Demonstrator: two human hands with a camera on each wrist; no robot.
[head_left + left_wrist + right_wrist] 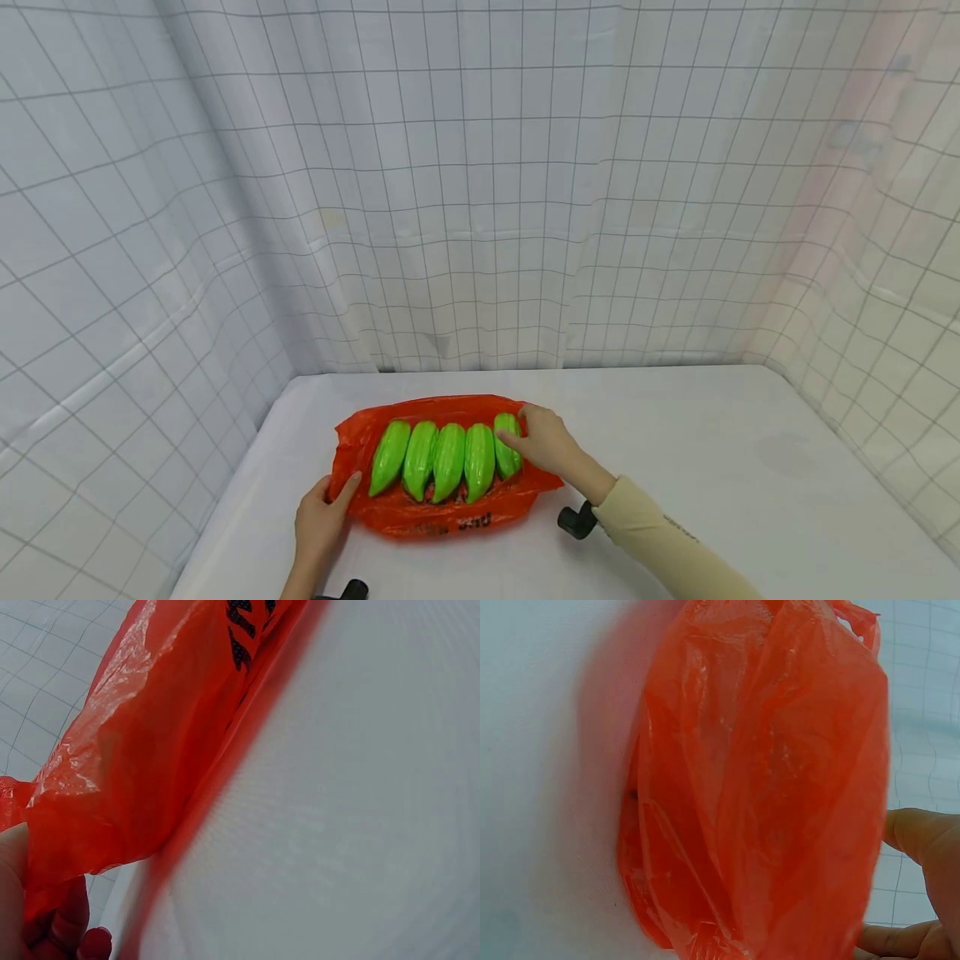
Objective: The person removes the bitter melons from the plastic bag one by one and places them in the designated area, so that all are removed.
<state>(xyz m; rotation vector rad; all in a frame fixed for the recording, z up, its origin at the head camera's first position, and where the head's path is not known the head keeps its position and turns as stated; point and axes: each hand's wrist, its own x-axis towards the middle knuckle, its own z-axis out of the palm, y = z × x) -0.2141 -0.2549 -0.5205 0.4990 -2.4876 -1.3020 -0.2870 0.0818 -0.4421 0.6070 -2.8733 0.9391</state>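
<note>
A crinkled red plastic bag with black print lies spread on the table, its mouth open upward. In it several glossy bright green, ridged, tapered vegetables lie side by side. At the bag's left edge my left hand pinches the film between thumb and fingers; the left wrist view shows the red film stretching away from the fingertips. My right hand reaches over the right rim, its thumb across the rightmost green vegetable. In the right wrist view, the bag's wall hides its fingertips.
The white table extends to the right of the bag. White grid-patterned curtains hang behind it and on both sides. Black wrist-worn devices sit close to the table below the hands.
</note>
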